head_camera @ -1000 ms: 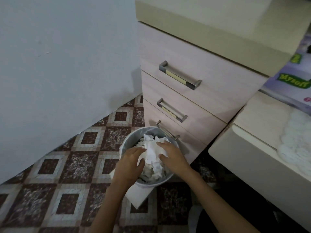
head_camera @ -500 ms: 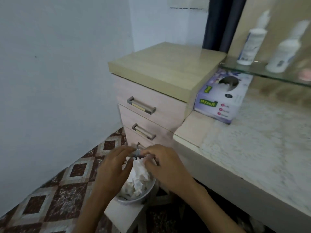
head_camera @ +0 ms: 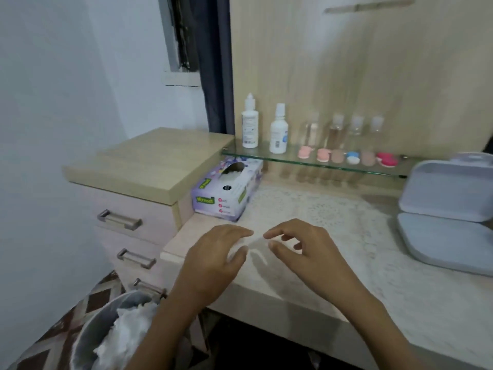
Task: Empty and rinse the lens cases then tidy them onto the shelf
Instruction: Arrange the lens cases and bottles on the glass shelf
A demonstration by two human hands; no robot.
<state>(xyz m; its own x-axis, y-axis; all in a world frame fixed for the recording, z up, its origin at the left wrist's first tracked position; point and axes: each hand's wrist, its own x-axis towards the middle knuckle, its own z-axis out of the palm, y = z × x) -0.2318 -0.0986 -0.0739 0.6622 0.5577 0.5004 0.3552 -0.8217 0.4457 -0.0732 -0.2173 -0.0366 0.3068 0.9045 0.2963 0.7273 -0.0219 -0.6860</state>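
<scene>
Glass shelf [head_camera: 291, 159] holding lens cases [head_camera: 352, 157] and bottles [head_camera: 250, 124], tissue box [head_camera: 226, 194] below, left hand [head_camera: 213, 259], right hand [head_camera: 309, 249], grips slack, empty

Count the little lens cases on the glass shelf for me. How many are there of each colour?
Pale pink cases: 2
Brown cases: 2
Blue and white case: 1
Bright pink case: 1
Total: 6 cases on the glass shelf
</scene>
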